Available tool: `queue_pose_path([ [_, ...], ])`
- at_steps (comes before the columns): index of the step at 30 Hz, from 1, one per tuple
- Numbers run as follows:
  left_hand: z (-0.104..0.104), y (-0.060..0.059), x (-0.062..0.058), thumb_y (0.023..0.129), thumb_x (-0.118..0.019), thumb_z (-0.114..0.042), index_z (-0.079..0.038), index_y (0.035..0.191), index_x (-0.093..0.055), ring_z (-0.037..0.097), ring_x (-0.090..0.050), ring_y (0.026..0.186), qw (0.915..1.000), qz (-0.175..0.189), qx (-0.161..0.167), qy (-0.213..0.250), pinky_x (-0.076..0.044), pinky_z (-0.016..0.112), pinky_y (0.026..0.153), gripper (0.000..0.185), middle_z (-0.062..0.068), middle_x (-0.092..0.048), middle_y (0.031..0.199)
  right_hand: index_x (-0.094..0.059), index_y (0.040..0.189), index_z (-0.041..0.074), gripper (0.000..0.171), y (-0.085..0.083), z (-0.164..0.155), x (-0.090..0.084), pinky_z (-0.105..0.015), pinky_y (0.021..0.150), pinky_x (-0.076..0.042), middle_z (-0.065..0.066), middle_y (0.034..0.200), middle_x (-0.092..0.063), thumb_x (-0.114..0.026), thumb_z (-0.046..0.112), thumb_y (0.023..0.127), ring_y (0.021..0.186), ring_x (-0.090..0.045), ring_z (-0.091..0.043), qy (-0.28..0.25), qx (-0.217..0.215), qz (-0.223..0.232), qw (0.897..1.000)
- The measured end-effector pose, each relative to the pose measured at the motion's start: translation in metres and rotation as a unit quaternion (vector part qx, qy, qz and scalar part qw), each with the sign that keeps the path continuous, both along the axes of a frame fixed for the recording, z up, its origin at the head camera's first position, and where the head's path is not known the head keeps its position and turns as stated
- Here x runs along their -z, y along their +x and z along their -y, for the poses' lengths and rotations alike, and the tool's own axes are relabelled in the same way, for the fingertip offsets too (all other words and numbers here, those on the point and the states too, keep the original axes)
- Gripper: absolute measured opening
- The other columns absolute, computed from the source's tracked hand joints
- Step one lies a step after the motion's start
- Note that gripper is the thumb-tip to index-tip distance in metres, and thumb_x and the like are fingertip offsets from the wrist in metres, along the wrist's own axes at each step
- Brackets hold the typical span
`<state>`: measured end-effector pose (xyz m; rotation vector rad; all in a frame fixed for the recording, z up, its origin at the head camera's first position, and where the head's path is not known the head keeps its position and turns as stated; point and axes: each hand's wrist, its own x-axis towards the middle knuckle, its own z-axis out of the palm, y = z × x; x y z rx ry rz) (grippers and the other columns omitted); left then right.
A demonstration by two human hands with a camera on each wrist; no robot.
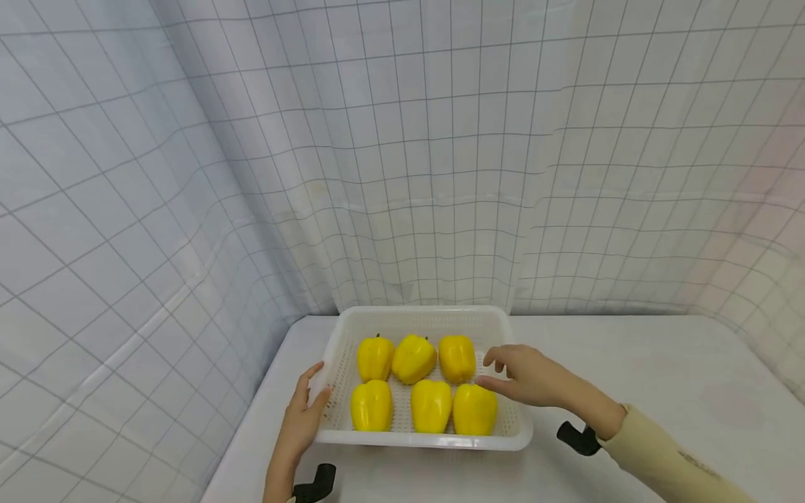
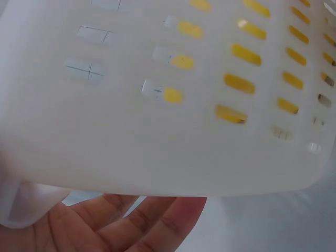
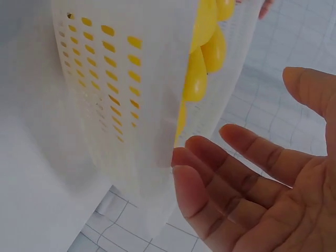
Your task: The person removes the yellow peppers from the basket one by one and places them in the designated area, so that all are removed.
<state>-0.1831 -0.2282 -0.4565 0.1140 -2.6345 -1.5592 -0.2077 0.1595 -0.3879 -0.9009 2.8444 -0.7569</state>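
A white plastic basket (image 1: 424, 440) with slotted walls stands on the table and holds several yellow bell peppers (image 1: 430, 406) in two rows. My left hand (image 1: 300, 419) holds the basket's left rim, thumb over it and the other fingers along the outside. The left wrist view shows those fingers (image 2: 165, 223) partly hidden behind the basket wall. Over the basket's right side is my right hand (image 1: 525, 375), beside the rightmost peppers. Its fingers are spread and loosely bent, with nothing between them, as the right wrist view shows (image 3: 252, 189).
The white tabletop (image 1: 622, 363) stretches out to the right of the basket. A white curtain with a dark grid (image 1: 434, 175) hangs close behind the basket, and another grid curtain (image 1: 107, 230) hangs along the left side.
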Motion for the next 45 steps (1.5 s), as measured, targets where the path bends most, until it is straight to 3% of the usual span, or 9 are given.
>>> queue_pose_path([
  [5, 0.002, 0.0, 0.001, 0.1, -0.048, -0.019, -0.018, 0.147, -0.03, 0.046, -0.03, 0.129, 0.9997, 0.004, 0.004, 0.025, -0.029, 0.065, 0.094, 0.051, 0.025, -0.031, 0.146, -0.062, 0.106, 0.003, 0.043, -0.009, 0.009, -0.002, -0.032, 0.063, -0.049, -0.008, 0.093, -0.064, -0.062, 0.043, 0.09, 0.073, -0.056, -0.015, 0.0, -0.019, 0.041, 0.999],
  [11, 0.003, -0.002, 0.003, 0.099, -0.049, -0.017, -0.017, 0.146, -0.031, 0.048, -0.024, 0.131, 0.9992, -0.002, 0.004, 0.039, -0.024, 0.067, 0.096, 0.051, 0.025, -0.027, 0.148, -0.061, 0.108, 0.002, 0.041, -0.016, 0.024, -0.002, -0.038, 0.068, -0.051, -0.004, 0.089, -0.064, -0.067, 0.036, 0.087, 0.077, -0.058, -0.017, 0.037, 0.007, 0.106, 0.994],
  [19, 0.004, -0.004, 0.006, 0.099, -0.048, -0.016, -0.017, 0.147, -0.03, 0.049, -0.018, 0.133, 0.9989, 0.0, 0.009, 0.045, -0.019, 0.067, 0.098, 0.051, 0.024, -0.022, 0.151, -0.06, 0.114, 0.002, 0.048, -0.02, 0.043, -0.006, -0.046, 0.081, -0.048, -0.009, 0.102, -0.065, -0.069, 0.038, 0.084, 0.092, -0.06, -0.024, 0.116, 0.043, 0.174, 0.977],
  [24, 0.003, -0.003, 0.006, 0.1, -0.047, -0.017, -0.017, 0.147, -0.029, 0.05, -0.014, 0.134, 0.9986, -0.003, 0.014, 0.05, -0.016, 0.067, 0.099, 0.051, 0.024, -0.02, 0.151, -0.059, 0.117, 0.001, 0.054, -0.021, 0.053, -0.002, -0.042, 0.071, -0.052, -0.011, 0.102, -0.063, -0.071, 0.041, 0.083, 0.08, -0.061, -0.025, 0.155, 0.069, 0.216, 0.962],
  [32, 0.002, -0.002, 0.007, 0.1, -0.047, -0.015, -0.016, 0.147, -0.029, 0.05, -0.017, 0.134, 0.9984, -0.006, 0.013, 0.055, -0.019, 0.067, 0.099, 0.051, 0.024, -0.023, 0.15, -0.058, 0.115, 0.001, 0.055, -0.023, 0.066, 0.004, -0.038, 0.06, -0.052, -0.008, 0.085, -0.055, -0.071, 0.044, 0.082, 0.066, -0.059, -0.027, 0.195, 0.083, 0.234, 0.949],
  [45, 0.001, -0.003, 0.007, 0.1, -0.047, -0.015, -0.016, 0.146, -0.029, 0.048, -0.024, 0.131, 0.9984, -0.008, 0.01, 0.054, -0.025, 0.065, 0.097, 0.05, 0.024, -0.027, 0.148, -0.058, 0.111, 0.002, 0.057, -0.031, 0.075, 0.014, -0.039, 0.061, -0.053, -0.009, 0.085, -0.054, -0.073, 0.046, 0.079, 0.063, -0.06, -0.028, 0.217, 0.095, 0.249, 0.939],
])
